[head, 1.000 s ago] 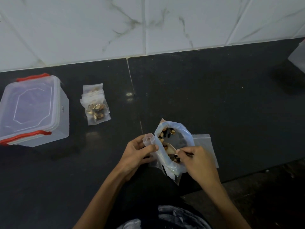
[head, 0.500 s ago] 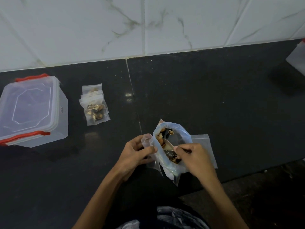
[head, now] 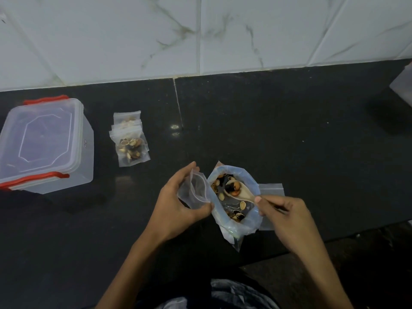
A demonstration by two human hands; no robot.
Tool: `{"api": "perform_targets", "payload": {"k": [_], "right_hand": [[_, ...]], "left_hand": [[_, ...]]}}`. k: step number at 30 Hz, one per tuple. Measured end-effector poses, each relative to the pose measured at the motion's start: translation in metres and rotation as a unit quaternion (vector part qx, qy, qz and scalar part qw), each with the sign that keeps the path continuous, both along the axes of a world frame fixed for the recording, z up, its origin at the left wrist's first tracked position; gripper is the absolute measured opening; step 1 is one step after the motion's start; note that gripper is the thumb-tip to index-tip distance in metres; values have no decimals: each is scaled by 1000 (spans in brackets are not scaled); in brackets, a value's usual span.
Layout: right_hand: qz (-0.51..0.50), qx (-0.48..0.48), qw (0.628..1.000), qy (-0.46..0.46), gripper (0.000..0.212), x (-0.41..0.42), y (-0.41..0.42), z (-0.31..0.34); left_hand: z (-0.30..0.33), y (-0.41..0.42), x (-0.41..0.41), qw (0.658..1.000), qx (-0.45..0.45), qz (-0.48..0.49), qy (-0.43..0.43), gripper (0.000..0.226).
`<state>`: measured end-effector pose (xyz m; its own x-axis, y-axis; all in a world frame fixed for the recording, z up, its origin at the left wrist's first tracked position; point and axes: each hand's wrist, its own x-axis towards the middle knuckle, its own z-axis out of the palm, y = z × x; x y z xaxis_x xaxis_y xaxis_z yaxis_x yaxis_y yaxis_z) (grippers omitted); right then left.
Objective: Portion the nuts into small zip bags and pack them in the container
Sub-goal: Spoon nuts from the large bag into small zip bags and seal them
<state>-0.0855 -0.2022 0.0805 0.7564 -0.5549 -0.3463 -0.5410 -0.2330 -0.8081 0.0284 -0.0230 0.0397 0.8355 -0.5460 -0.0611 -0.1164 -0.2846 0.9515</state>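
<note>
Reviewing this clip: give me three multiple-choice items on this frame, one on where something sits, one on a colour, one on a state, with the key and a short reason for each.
1. Where do the filled small zip bags lie?
A. Inside the container
B. On the counter, right of the container
C. In the person's lap

2. What colour are the clips on the container?
A. Red
B. Green
C. Yellow

3. What is the state of the spoon in the right hand?
A. Empty, lying on the counter
B. Loaded with nuts, over the big nut bag
C. Tucked inside the closed container

Key: 1 B, the bags rest on the dark counter beside the container, apart from it. 2 A, red clips show at its far and near edges. 3 B, nuts sit in the bowl above the big nut bag, next to the empty zip bag gripped by the left hand.
</note>
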Motion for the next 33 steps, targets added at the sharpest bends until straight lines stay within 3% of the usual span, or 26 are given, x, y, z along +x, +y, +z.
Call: {"api": "perform_targets", "payload": {"k": [5,13,20,24,26,28,33], "right_hand": [[30,-19,994,-103,13,1,21,36],[75,-312,940,-114,22,15,58,22],[71,-327,932,-136,21,11,57,13],[-1,-253,965,-71,17,0,25,25],[-10,-246,969,17,12,-2,6,15],[1,-244,965,94,11,3,2,-1],[18,-330,937,115,21,18,16,-28]], "left_hand": [[2,-6,-3,1000,0,-1,-23,89],[1,-9,-7,1000,-20,4,-22,84],[2,-7,-7,999,-39,5,-1,85],[-1,-2,-3,1000,-23,11,4,79],[-4,2,0,1000,-4,-2,25,77],[-10,3,2,998,13,-25,62,79],[-26,-4,-1,986,-6,-22,166,65]]}}
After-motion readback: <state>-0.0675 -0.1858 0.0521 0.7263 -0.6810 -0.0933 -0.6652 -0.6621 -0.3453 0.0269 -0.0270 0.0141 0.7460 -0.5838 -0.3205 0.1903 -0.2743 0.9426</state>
